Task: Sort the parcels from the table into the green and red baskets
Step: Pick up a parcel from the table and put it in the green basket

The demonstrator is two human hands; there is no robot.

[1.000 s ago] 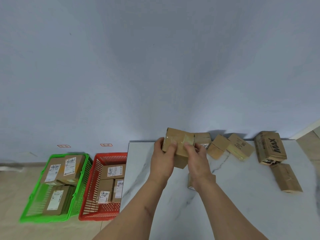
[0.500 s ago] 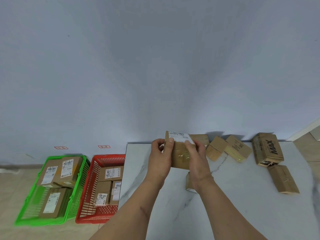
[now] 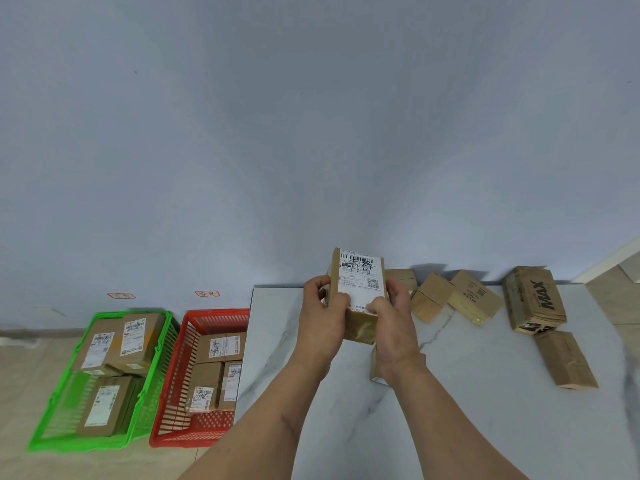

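A brown cardboard parcel (image 3: 358, 282) with a white shipping label facing me is held above the white marble table (image 3: 485, 393). My left hand (image 3: 322, 320) grips its left side and my right hand (image 3: 394, 323) grips its right side, thumbs on the front. On the floor to the left stand a green basket (image 3: 162, 344) and a red basket (image 3: 173, 386), each holding several labelled parcels. Several more brown parcels lie along the table's back edge, among them one printed MAX (image 3: 535, 299). Another parcel (image 3: 375, 370) lies partly hidden under my right wrist.
A pale blue wall rises right behind the table and baskets, with two small red-edged tags (image 3: 207, 293) stuck low on it. The beige tiled floor (image 3: 20, 393) lies left of the table. A flat brown parcel (image 3: 566, 358) sits near the table's right side.
Both hands have turned the parcel upright and raised it, so its white label now faces me instead of its taped brown side.
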